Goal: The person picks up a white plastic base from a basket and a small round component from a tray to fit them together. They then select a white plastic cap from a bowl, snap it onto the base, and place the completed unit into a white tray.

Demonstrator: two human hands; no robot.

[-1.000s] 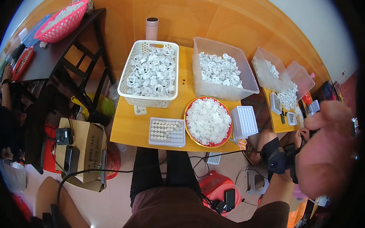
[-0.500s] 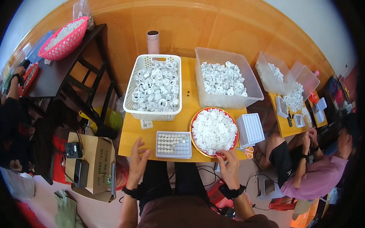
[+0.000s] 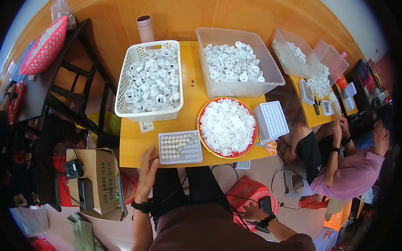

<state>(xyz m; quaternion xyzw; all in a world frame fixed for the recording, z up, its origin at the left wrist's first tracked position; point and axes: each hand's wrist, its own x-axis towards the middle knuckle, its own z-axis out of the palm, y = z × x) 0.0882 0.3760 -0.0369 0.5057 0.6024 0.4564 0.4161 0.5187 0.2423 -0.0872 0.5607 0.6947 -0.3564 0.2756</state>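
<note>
yellow-topped and crowded, the desk (image 3: 189, 97) stood on a warm orange floor with the person seated at its near edge. the left hand (image 3: 148, 165) rested at that edge with fingers loosely spread and holding nothing, just left of a small grey tray (image 3: 180, 147) filled with rows of pale round caps. the right hand (image 3: 256, 210) was down below the desk beside the lap, near a black phone-like device (image 3: 265, 205) and a red stool (image 3: 250, 192); whether it gripped anything could not be told.

right of the tray, touching or nearly so, sat a red-rimmed round plate (image 3: 227, 126) heaped with white plastic pieces. a white ribbed tray (image 3: 271, 121) lay at the desk's right end, with pink-handled scissors (image 3: 269, 147) by the corner. farther back stood a white lattice basket (image 3: 150, 81) of white ring-shaped parts and a clear plastic bin (image 3: 234, 62) with more of them, and behind the basket an upright pinkish cylinder flask (image 3: 145, 28).

an open cardboard box (image 3: 95, 180) with dark devices sat on the floor at left. at right, another person in a pink shirt (image 3: 351, 175) worked at a second desk (image 3: 313, 108) with clear bins.
</note>
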